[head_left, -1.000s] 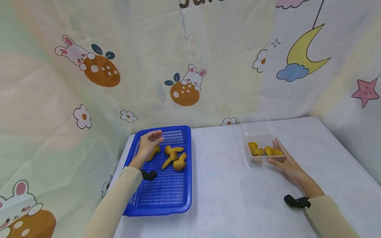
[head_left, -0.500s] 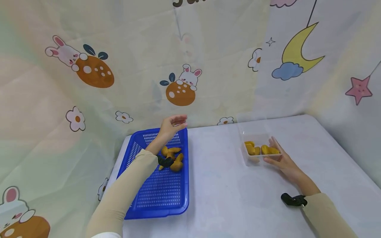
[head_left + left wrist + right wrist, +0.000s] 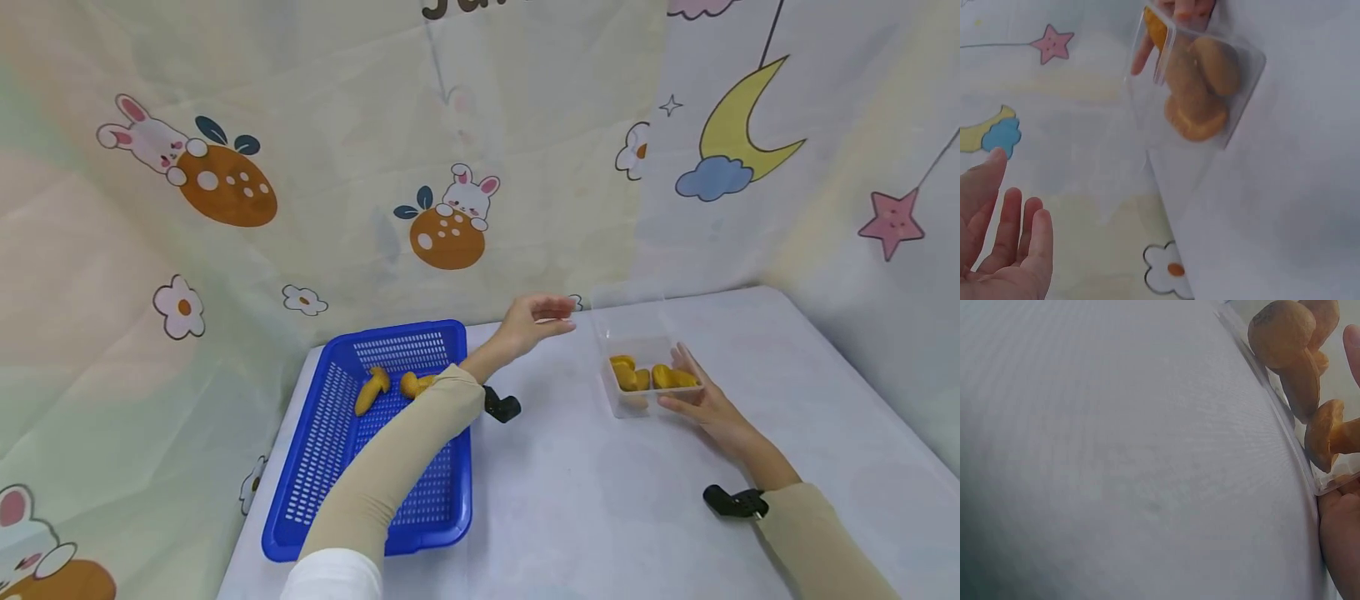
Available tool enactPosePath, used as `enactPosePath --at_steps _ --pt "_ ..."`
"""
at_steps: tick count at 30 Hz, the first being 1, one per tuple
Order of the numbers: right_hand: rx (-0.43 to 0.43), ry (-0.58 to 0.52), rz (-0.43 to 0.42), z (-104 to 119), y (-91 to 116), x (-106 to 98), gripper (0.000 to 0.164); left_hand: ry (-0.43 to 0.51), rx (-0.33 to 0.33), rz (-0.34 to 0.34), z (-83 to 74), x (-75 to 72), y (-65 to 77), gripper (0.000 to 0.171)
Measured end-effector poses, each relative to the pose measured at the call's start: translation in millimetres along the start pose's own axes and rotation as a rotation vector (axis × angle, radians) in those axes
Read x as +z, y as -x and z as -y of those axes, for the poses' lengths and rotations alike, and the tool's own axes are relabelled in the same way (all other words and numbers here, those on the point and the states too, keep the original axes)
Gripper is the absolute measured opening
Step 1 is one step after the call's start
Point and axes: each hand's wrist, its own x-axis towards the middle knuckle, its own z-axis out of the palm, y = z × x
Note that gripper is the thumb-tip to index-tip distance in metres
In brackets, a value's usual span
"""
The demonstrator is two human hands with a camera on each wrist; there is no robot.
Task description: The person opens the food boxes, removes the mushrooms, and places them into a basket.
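My left hand point(image 3: 528, 325) hovers above the table between the basket and the box, fingers loosely bent, holding nothing; in the left wrist view its fingers and thumb stand apart. At the right, a clear plastic box point(image 3: 628, 407) holds several yellow-brown mushrooms point(image 3: 630, 377). With its thumb on the front and fingers along the right side, my right hand point(image 3: 708, 408) grips the box's right end. On the left lies a blue perforated basket point(image 3: 467, 467). One mushroom point(image 3: 371, 392) shows fully in it, another point(image 3: 414, 385) partly; my left sleeve covers the rest of that area.
The box's transparent lid point(image 3: 628, 312) stands raised at its back. A white cloth covers the table point(image 3: 555, 500). Behind it hangs a printed curtain point(image 3: 337, 167), close to the table's far edge. Black wrist devices point(image 3: 501, 405) sit on both wrists.
My left hand has swung right, from over the basket to near the box, with nothing in it. The right hand stays at the box. The head view has turned slightly.
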Motion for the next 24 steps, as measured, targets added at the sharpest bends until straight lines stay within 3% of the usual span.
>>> enactPosePath --at_steps 5,10,17,24 --pt "0.015 -0.005 -0.004 1.0 0.2 -0.7 0.103 0.011 0.013 0.068 3.6 48.3 -20.2 0.039" --pt "0.011 -0.028 0.003 1.3 -0.8 -0.7 0.102 0.020 0.018 0.116 7.5 86.0 -32.8 0.039" --pt "-0.014 -0.058 0.009 2.8 -0.6 -1.1 0.102 -0.031 -0.007 0.131 12.2 121.4 -42.1 0.032" --pt "0.018 -0.041 0.001 -1.0 2.2 0.2 0.100 -0.080 -0.036 0.157 19.1 145.7 -46.7 0.031"
